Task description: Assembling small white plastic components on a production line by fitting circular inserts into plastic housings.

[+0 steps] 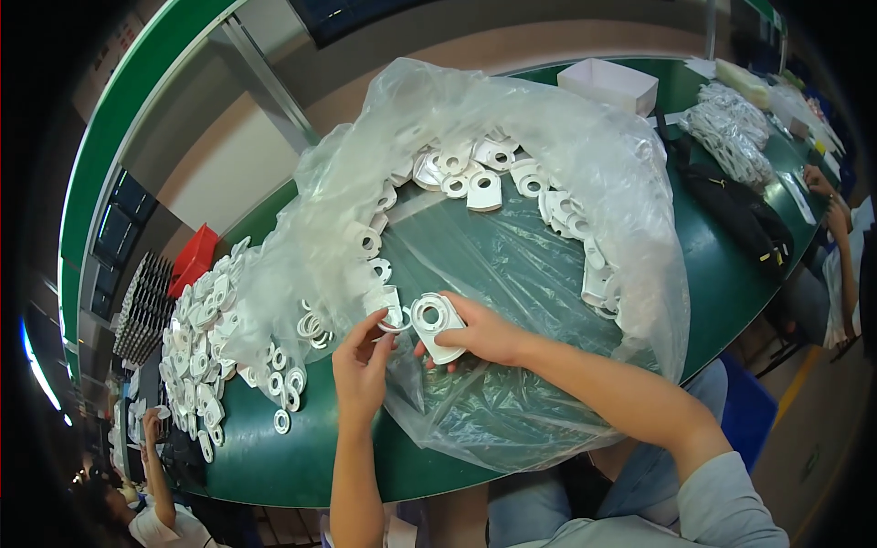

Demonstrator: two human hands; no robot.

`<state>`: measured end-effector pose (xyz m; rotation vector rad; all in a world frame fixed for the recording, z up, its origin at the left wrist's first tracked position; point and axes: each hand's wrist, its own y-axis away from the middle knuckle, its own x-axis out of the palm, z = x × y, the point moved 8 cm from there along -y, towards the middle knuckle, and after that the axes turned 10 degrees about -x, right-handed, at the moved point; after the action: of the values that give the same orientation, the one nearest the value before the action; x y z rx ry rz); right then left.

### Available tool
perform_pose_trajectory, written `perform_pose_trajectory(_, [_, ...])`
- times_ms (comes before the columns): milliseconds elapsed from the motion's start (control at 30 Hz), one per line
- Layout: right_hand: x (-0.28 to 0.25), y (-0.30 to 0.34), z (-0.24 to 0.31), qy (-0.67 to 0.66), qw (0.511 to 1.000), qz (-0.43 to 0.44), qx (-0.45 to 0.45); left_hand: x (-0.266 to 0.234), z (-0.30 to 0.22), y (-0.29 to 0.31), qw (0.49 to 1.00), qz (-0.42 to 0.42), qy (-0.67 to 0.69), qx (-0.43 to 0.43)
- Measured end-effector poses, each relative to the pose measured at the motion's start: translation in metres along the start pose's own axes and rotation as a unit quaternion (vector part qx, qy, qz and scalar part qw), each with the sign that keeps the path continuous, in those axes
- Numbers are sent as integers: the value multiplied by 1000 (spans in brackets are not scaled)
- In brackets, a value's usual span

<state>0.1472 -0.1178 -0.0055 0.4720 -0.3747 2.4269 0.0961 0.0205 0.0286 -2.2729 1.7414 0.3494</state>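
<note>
Over the near part of a clear plastic bag (475, 384), my right hand (489, 333) grips a white plastic housing (446, 321) that has a round hole at its wider end. Close beside it on the left, the fingertips of my left hand (361, 365) pinch a thin white ring (393, 327). The ring's edge is very near the housing; whether they touch I cannot tell. Just behind my left fingers lies another white part (382, 298). More white housings (484, 192) lie in an arc inside the opened bag.
A large heap of white parts (196, 356) covers the table's left end, with loose rings (281, 421) beside it. Beyond are a red bin (194, 260) and stacked grey trays (142, 306). A white box (607, 85), bundled white cords (726, 132) and a black bag (735, 210) stand right. People sit at both sides.
</note>
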Motion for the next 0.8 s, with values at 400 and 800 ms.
perform_pose_trajectory(400, [-1, -1, -5, 2, 1000, 1, 7, -9, -2, -1, 987, -86, 134, -7])
perform_pose_trajectory(800, [-2, -1, -3, 21, 1000, 2, 3, -24, -9, 3, 987, -147, 54, 45])
